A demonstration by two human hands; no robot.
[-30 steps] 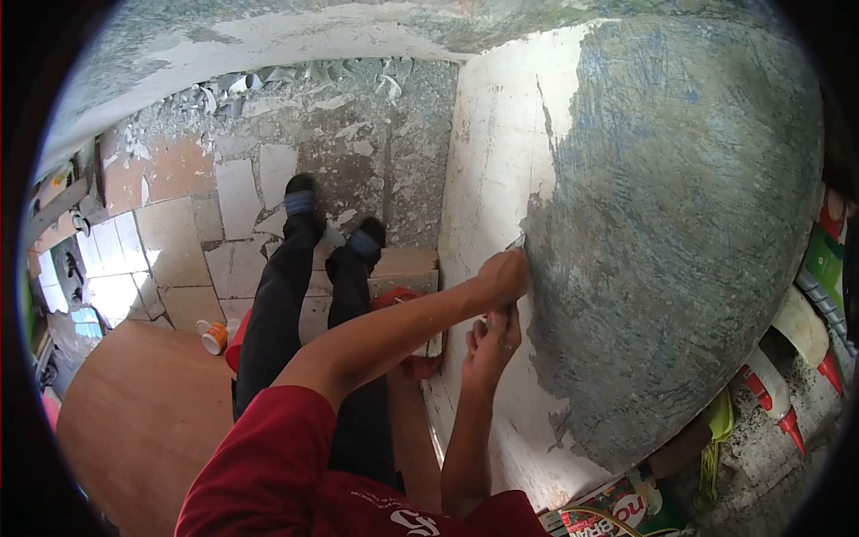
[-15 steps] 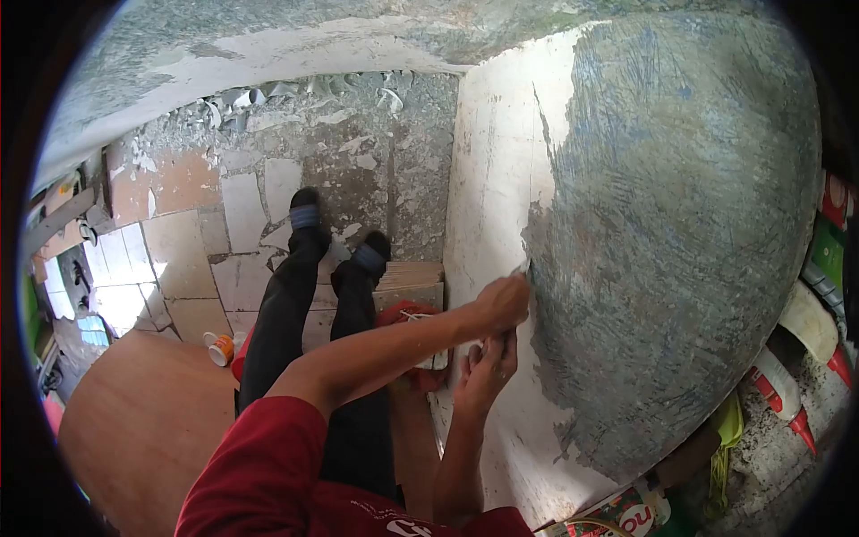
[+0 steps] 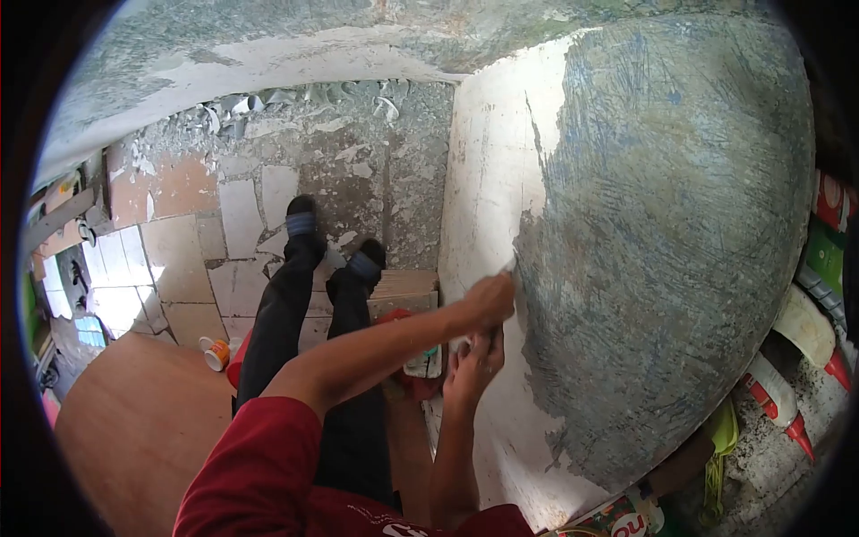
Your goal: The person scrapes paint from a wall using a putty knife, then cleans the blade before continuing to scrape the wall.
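Note:
My left hand [image 3: 490, 301] is closed around a scraper [image 3: 511, 265], most of it hidden in the fist. Only a thin, pale tip shows, touching the wall [image 3: 617, 259] where the white coating [image 3: 488, 206] meets the rough grey surface. Just below, my right hand [image 3: 474, 369] is curled with its fingers bent, close against the underside of the left hand. What those fingers grip is hidden.
An orange-and-white cup [image 3: 216, 354] lies near a curved brown board [image 3: 143, 430]. By my legs are a red container [image 3: 392, 316] and a wooden step [image 3: 404, 284]. Flakes and broken tiles [image 3: 240, 215] cover the floor. White bottles with red nozzles [image 3: 771, 390] lie at right.
Both hands have shifted slightly left in view, along with the wall and the rest of the scene. The scraper's tip stays at the coating's edge, and more of the red container's contents shows.

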